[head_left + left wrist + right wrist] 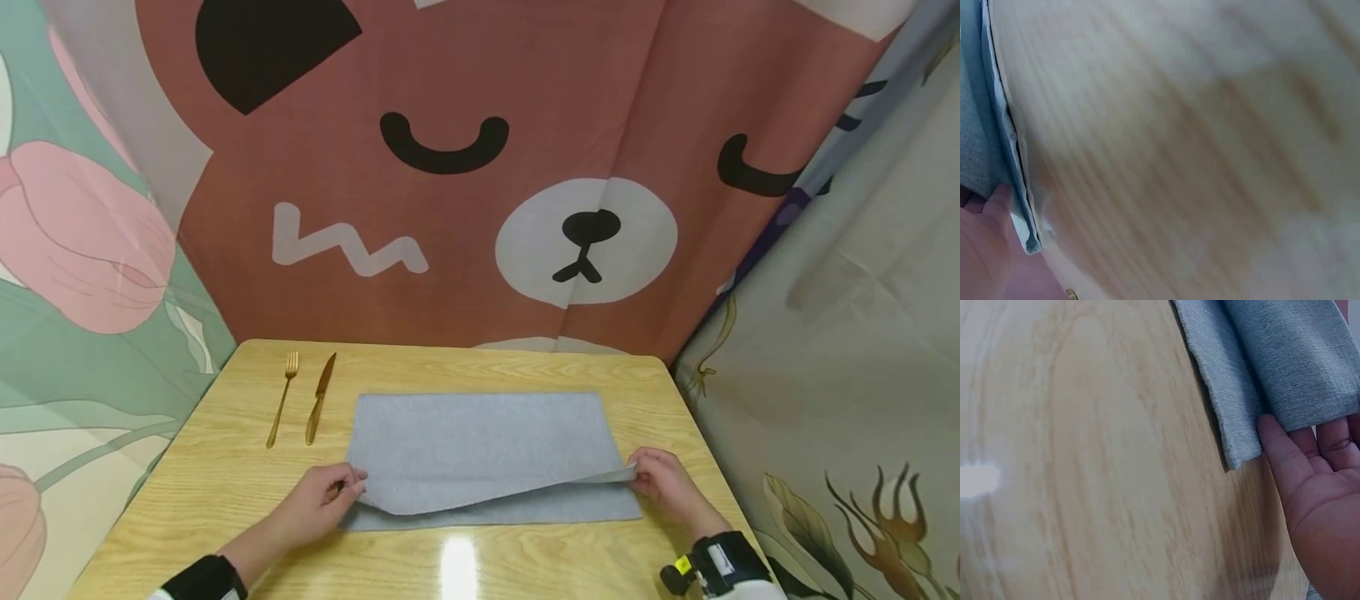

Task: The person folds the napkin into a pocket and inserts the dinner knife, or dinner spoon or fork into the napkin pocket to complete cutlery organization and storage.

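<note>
At eight o'clock the left hand (321, 500) seemingly pinches the grey cloth (480, 433), at four the right hand (666, 482) pinches too; uneven pulling could skew the sagging flap (420, 498)

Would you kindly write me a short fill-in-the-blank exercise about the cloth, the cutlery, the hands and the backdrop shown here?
1. The knife lies between the cloth and the ____.
2. Of the left hand and the right hand, both holding the cloth, the one nearer the knife is the ____ one.
3. On the curtain behind the table, the printed bear's nose is ____ in color.

Missing words: fork; left; black.
</note>
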Tool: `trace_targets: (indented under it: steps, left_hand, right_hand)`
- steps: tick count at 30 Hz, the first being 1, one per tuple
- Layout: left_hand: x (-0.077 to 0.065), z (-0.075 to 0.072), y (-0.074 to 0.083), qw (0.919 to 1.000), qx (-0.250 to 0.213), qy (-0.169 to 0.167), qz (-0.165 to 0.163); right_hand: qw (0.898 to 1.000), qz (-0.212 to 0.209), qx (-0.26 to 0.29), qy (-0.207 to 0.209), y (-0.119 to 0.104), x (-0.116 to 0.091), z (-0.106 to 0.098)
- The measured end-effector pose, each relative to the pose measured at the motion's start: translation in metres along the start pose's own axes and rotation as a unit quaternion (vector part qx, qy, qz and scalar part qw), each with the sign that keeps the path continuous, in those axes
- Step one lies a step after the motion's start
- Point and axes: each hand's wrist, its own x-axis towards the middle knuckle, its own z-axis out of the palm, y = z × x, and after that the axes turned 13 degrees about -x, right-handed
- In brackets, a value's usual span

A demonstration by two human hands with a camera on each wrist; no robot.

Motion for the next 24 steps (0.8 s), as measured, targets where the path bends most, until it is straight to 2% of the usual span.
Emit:
trace_targets:
  steps: [6, 11, 14, 18, 24]
  left_hand:
    - [-0.004, 0.003, 0.0, 0.9993, 0.034, -0.011, 0.009]
    - [-0.007, 0.005, -0.004, 0.9975, 0.061, -0.028, 0.021]
    - [-0.008, 0.004, -0.004, 0.9962, 0.074, -0.04, 0.022]
    - [-0.008, 0.001, 0.001, 0.9938, 0.091, -0.061, 0.016]
    - [-0.007, -0.002, 0.005, 0.9911, 0.108, -0.078, 0.003]
  right_hand:
    - [1.0, 0.01, -0.018, 0.018, 0.0, 0.0, 0.004]
    - [0.995, -0.001, -0.102, 0.009, -0.004, -0.004, 0.0]
    - [0.987, -0.032, -0.158, -0.011, -0.005, -0.006, -0.002]
    - [0.978, -0.061, -0.196, -0.032, -0.008, -0.005, -0.002]
    - [0.957, -0.102, -0.261, -0.075, -0.012, -0.004, 0.001]
